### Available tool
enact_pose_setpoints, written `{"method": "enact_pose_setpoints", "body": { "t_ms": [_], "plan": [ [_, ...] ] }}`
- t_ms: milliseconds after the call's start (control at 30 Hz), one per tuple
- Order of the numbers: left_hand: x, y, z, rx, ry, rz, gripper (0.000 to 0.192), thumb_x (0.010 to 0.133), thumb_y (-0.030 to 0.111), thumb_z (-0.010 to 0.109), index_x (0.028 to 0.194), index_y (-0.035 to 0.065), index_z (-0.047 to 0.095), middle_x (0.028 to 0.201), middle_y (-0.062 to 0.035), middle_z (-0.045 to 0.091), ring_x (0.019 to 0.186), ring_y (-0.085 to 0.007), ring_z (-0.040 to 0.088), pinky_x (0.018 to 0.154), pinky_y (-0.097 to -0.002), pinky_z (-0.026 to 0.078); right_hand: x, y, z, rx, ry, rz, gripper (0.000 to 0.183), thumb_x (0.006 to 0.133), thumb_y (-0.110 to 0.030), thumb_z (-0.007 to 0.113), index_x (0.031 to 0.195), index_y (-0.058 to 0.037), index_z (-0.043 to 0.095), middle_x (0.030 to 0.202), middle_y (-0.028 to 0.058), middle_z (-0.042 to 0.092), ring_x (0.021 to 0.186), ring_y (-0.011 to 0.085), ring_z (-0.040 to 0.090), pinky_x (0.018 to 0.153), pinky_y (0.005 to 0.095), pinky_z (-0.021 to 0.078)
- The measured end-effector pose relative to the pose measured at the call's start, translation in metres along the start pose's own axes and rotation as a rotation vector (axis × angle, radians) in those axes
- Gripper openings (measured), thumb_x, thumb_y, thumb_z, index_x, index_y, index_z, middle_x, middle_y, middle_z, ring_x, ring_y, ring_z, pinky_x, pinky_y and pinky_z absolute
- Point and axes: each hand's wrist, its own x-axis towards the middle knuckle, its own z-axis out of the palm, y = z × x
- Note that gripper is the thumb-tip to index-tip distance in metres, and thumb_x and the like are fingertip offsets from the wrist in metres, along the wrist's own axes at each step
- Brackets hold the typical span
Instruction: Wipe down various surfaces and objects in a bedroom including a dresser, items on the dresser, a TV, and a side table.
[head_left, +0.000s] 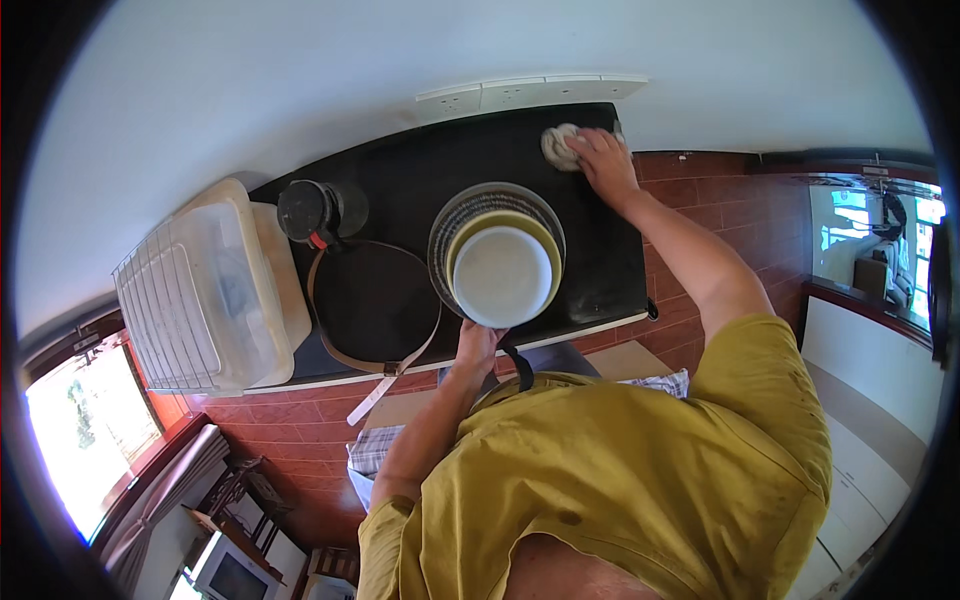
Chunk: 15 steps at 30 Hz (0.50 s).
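Note:
My right hand (602, 161) presses a crumpled off-white cloth (561, 147) onto the far right corner of a black countertop (397, 169). My left hand (478, 346) grips the near edge of a stack of round bowls, its fingertips hidden under the rim. On top of the stack sits a white bowl (502, 276), inside a yellow-green one (556, 251). A wider bowl or basket with a dark patterned inside (491, 201) surrounds both. Left of the stack lies a looped brown belt (319, 319) with a buckle, its pale end hanging over the front edge.
A lidded jug (322, 210) with a dark top stands at the back left. Beside it, a large translucent plastic bin (217, 292) leans with a wire rack (161, 315). White wall sockets (517, 91) run behind the counter. Plaid cloth (375, 448) shows below the front edge.

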Motion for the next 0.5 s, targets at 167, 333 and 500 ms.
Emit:
{"method": "enact_pose_setpoints", "body": {
  "t_ms": [167,333,500],
  "plan": [
    [0.024,0.033,0.033,-0.018,-0.007,0.063,0.029,0.095,0.016,0.045,0.121,0.0044,0.044,0.117,-0.011,0.056,0.104,-0.0246,0.059,0.086,-0.0414,0.052,-0.083,-0.039,-0.029,0.073,-0.053,0.074,0.041,0.074,-0.006,0.06,0.112,-0.0189,0.058,0.117,0.0053,0.053,0.111,0.0286,0.047,0.09,0.0438,0.0385],
    [0.051,0.066,0.039,0.045,-0.05,0.1,0.035,0.09,0.015,0.056,0.121,0.004,0.043,0.109,-0.0113,0.06,0.096,-0.0252,0.062,0.082,-0.0405,0.054,-0.142,-0.08,-0.045,0.118,-0.168,-0.024,0.035,0.073,-0.01,0.058,0.106,-0.0211,0.061,0.115,0.0053,0.052,0.11,0.0273,0.048,0.09,0.0437,0.0377],
    [0.07,0.092,0.048,0.126,-0.072,0.084,0.029,0.09,0.014,0.055,0.114,0.0002,0.049,0.105,-0.0129,0.062,0.095,-0.025,0.063,0.083,-0.0418,0.054,-0.153,-0.135,-0.023,0.289,-0.17,-0.07,0.03,0.072,-0.014,0.058,0.102,-0.0209,0.061,0.11,0.004,0.052,0.109,0.0262,0.048,0.089,0.0448,0.0371]
  ]
}}
